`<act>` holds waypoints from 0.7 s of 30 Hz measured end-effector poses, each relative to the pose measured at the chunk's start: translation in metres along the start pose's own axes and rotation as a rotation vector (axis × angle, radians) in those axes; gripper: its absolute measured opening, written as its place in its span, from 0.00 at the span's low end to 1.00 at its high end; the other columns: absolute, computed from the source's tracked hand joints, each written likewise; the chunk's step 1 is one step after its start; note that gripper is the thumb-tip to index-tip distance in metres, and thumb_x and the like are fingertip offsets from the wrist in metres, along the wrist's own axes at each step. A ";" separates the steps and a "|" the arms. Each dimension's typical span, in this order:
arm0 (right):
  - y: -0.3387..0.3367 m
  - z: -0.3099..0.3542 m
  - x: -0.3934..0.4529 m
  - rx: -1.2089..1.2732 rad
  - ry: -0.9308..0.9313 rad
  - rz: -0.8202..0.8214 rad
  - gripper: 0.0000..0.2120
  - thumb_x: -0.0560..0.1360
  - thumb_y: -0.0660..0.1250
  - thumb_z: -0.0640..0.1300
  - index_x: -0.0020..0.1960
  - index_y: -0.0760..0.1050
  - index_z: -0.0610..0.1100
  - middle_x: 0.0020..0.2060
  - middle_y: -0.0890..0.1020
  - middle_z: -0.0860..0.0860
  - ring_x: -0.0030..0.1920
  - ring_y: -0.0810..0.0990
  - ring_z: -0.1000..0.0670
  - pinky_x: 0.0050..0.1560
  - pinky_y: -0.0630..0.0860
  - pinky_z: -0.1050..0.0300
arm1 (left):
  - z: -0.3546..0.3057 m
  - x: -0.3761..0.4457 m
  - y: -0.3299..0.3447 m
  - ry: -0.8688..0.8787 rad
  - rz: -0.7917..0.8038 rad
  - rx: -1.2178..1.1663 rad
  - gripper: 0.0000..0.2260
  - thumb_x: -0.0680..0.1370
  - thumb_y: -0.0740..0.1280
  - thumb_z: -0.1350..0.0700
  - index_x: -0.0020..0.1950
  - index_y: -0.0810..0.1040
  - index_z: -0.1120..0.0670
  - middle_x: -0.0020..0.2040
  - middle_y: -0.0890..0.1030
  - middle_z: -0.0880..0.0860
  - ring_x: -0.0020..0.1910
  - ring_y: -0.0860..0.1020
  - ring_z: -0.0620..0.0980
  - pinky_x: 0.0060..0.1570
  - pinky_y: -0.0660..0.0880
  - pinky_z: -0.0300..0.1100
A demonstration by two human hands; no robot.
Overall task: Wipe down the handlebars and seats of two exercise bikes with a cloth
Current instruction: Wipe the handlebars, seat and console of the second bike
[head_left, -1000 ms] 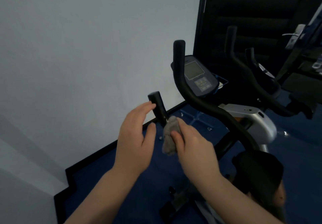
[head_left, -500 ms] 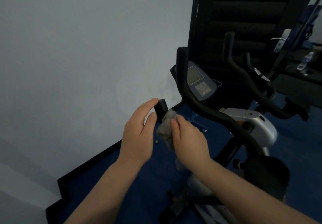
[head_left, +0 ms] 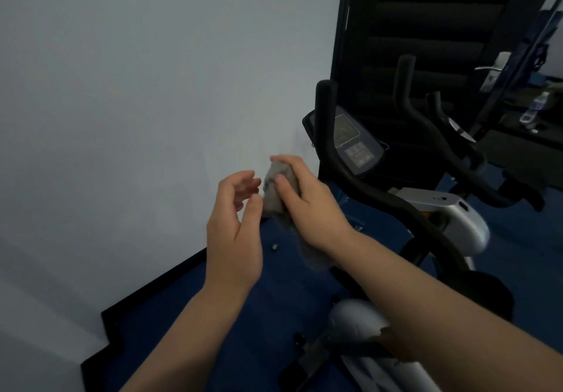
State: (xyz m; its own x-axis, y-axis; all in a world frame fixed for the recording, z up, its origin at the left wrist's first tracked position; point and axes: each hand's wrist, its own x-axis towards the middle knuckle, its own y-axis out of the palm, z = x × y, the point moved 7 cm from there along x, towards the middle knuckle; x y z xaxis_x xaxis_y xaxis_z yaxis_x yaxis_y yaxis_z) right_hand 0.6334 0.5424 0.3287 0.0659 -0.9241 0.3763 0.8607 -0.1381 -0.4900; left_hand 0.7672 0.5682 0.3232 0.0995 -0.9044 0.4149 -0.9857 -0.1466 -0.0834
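Observation:
My right hand (head_left: 307, 202) grips a grey cloth (head_left: 274, 193) bunched over the tip of the near bike's left handlebar end, which the cloth and hand hide. My left hand (head_left: 234, 224) hovers just left of the cloth with relaxed fingers, holding nothing. The black curved handlebar (head_left: 359, 178) of the near bike rises to an upright grip beside its console (head_left: 353, 141). The near bike's black seat (head_left: 487, 294) shows at the lower right. A second bike's black handlebars (head_left: 426, 123) stand behind it.
A pale wall (head_left: 137, 102) fills the left, close to the hands. The floor is blue (head_left: 213, 300) with a black skirting edge. A dark door with a metal handle (head_left: 493, 67) stands at the far right, and a water bottle (head_left: 533, 111) lies beyond it.
My right hand slid the cloth up over the handlebar tip, which now is hidden. My left hand let go of the bar end and opened beside the cloth.

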 end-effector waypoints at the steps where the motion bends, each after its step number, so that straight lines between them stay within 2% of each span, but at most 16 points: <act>1: 0.004 0.000 0.003 0.000 0.045 -0.020 0.15 0.80 0.56 0.52 0.66 0.65 0.59 0.54 0.78 0.54 0.52 0.78 0.53 0.54 0.77 0.50 | 0.000 0.000 0.000 -0.002 -0.004 0.005 0.12 0.78 0.59 0.55 0.57 0.72 0.40 0.54 0.79 0.40 0.57 0.76 0.38 0.61 0.73 0.42; 3: 0.007 -0.002 -0.002 -0.093 0.078 -0.076 0.16 0.80 0.52 0.56 0.68 0.61 0.61 0.55 0.79 0.53 0.50 0.79 0.52 0.49 0.76 0.50 | 0.000 0.000 0.001 0.001 -0.001 0.022 0.12 0.78 0.59 0.55 0.57 0.72 0.41 0.56 0.78 0.39 0.58 0.76 0.37 0.62 0.72 0.42; 5: 0.004 -0.011 -0.026 -0.290 0.099 -0.118 0.18 0.80 0.46 0.59 0.69 0.58 0.61 0.54 0.80 0.54 0.46 0.80 0.50 0.41 0.73 0.53 | 0.000 -0.002 0.005 0.010 0.007 0.039 0.12 0.78 0.59 0.55 0.59 0.73 0.44 0.57 0.78 0.39 0.59 0.75 0.37 0.62 0.71 0.38; 7: -0.002 -0.017 -0.057 -0.503 0.134 -0.146 0.22 0.76 0.39 0.63 0.65 0.60 0.59 0.48 0.80 0.56 0.40 0.80 0.50 0.34 0.68 0.55 | 0.001 -0.005 0.009 0.012 0.021 0.041 0.13 0.78 0.59 0.55 0.60 0.73 0.46 0.58 0.77 0.39 0.60 0.74 0.37 0.60 0.70 0.32; 9: -0.007 -0.024 -0.073 -0.528 0.177 -0.138 0.22 0.75 0.37 0.64 0.58 0.63 0.58 0.43 0.78 0.58 0.38 0.79 0.51 0.30 0.64 0.56 | 0.004 -0.009 0.014 0.013 0.041 0.048 0.13 0.78 0.59 0.54 0.61 0.73 0.45 0.58 0.77 0.39 0.61 0.74 0.37 0.57 0.69 0.27; 11: -0.008 -0.030 -0.061 -0.466 0.223 -0.070 0.17 0.78 0.41 0.61 0.52 0.64 0.54 0.39 0.75 0.56 0.39 0.78 0.49 0.31 0.65 0.55 | 0.007 -0.013 0.020 0.014 0.065 0.069 0.13 0.78 0.58 0.54 0.61 0.73 0.45 0.59 0.76 0.40 0.61 0.73 0.37 0.56 0.67 0.24; 13: 0.000 -0.030 -0.037 -0.392 0.229 0.014 0.15 0.81 0.45 0.55 0.51 0.66 0.49 0.40 0.77 0.50 0.42 0.78 0.44 0.36 0.70 0.52 | 0.006 -0.016 0.025 0.036 0.066 0.097 0.13 0.78 0.58 0.55 0.61 0.72 0.46 0.58 0.76 0.43 0.60 0.73 0.38 0.55 0.65 0.23; 15: 0.004 -0.027 -0.024 -0.271 0.230 0.006 0.15 0.81 0.46 0.55 0.51 0.67 0.49 0.37 0.77 0.52 0.39 0.77 0.47 0.33 0.66 0.54 | 0.003 -0.017 0.031 0.061 0.046 0.100 0.13 0.78 0.59 0.57 0.62 0.73 0.49 0.59 0.75 0.47 0.60 0.72 0.39 0.56 0.65 0.24; 16: 0.004 -0.026 -0.027 -0.262 0.203 0.011 0.14 0.81 0.47 0.56 0.53 0.67 0.49 0.37 0.76 0.54 0.38 0.77 0.49 0.32 0.65 0.54 | 0.002 -0.018 0.034 0.074 0.039 0.100 0.13 0.78 0.59 0.58 0.62 0.73 0.50 0.61 0.74 0.48 0.61 0.72 0.39 0.57 0.65 0.25; 18: -0.001 -0.026 -0.049 -0.262 0.134 0.091 0.14 0.81 0.49 0.56 0.60 0.66 0.51 0.43 0.77 0.56 0.40 0.76 0.54 0.34 0.68 0.55 | 0.003 -0.022 0.039 0.092 0.030 0.115 0.14 0.78 0.59 0.60 0.62 0.73 0.53 0.65 0.71 0.49 0.65 0.69 0.39 0.61 0.64 0.26; 21: -0.022 -0.045 -0.080 -0.203 0.175 0.365 0.16 0.81 0.50 0.57 0.65 0.63 0.53 0.50 0.79 0.53 0.46 0.78 0.53 0.45 0.74 0.53 | 0.009 -0.031 0.048 0.097 0.022 0.148 0.15 0.79 0.58 0.60 0.64 0.74 0.54 0.72 0.65 0.50 0.71 0.62 0.38 0.68 0.60 0.29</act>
State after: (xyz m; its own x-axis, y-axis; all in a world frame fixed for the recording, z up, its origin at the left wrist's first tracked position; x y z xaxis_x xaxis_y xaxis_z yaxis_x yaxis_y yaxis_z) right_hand 0.5869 0.6032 0.2738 0.2454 -0.9692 0.0198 0.6789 0.1572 -0.7172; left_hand 0.7177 0.5860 0.2982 0.0573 -0.8661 0.4966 -0.9560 -0.1909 -0.2227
